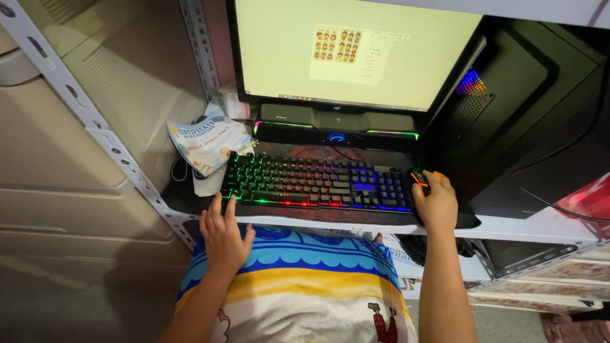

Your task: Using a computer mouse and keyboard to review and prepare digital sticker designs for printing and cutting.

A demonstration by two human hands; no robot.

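Far left: a grey perforated metal shelf upright (95, 124) runs diagonally down toward the desk edge (356, 222). Just right of it, a printed certificate sheet (206, 143) with a blue wavy border lies tilted against the back, its lower corner overlapping the keyboard's top-left corner. Lettering not recorded.

Left hand (222, 236): palm down at the front-left edge of the keyboard (318, 183), fingers spread apart and extended, fingertips touching the lowest key row. Nothing is gripped.

Keyboard: black, rainbow backlit, green at left through red to blue at right, lying flat on the desk below the monitor (356, 51). The monitor shows a pale page with a small grid of portrait thumbnails. Between monitor and keyboard sits a black speaker bar (337, 130) with a thin light strip and a blue ring.

Right hand (435, 203): curled over a black mouse (419, 181) with orange glow, just beside the keyboard's right end; fingers together, clasped on it. The mouse is mostly hidden.

Right: black computer tower (534, 108) with coloured lights behind a vent.
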